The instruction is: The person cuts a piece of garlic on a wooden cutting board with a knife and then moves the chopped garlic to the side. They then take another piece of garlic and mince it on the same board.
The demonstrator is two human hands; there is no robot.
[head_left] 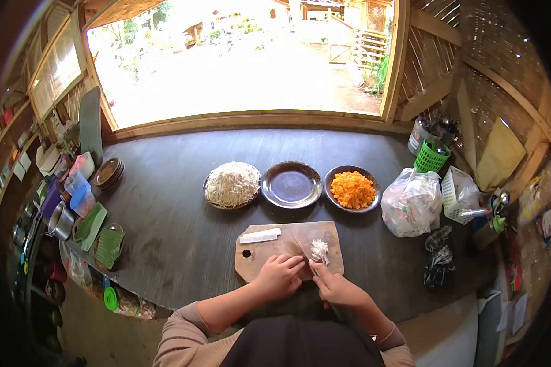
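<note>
On a wooden cutting board (269,254), the right hand (337,286) grips a knife (304,248) whose blade touches a small heap of pale, finely chopped shreds (319,250). The left hand (280,275), fingers curled, presses the board empty. Beyond stand plates of white shreds (232,183) and orange cubes (352,189).

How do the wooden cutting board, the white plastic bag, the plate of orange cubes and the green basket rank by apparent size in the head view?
1. Wooden cutting board
2. White plastic bag
3. Plate of orange cubes, close to the bag, so that order is unsure
4. Green basket
</note>
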